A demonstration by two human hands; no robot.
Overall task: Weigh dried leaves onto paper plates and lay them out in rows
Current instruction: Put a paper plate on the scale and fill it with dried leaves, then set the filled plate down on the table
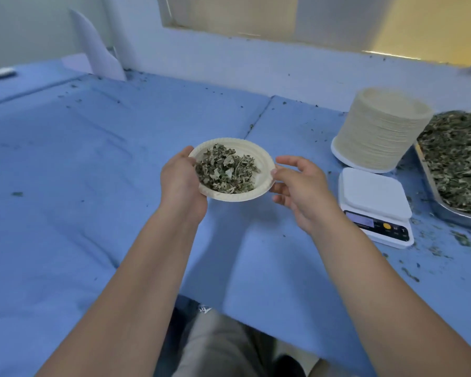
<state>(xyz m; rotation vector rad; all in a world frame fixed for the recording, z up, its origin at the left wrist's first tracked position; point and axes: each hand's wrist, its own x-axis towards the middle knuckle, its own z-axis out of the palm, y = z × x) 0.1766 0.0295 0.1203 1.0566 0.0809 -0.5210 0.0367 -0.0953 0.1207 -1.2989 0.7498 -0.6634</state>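
Gripping paper plate of dried leaves by left rim with left grip, raised over blue table; touching right rim with right grip, fingers spread loose. Probably weighed already, being carried to rows; next: setting down flat, leftward. Right, well apart: leaf tray, plate stack, scale with bare platform. In way: only scattered crumbs.

Above the blue table the left hand grips a paper plate of dried leaves by its left rim, the right hand touching the right rim with relaxed fingers — a white scale, plate stack and leaf tray stand to the right.
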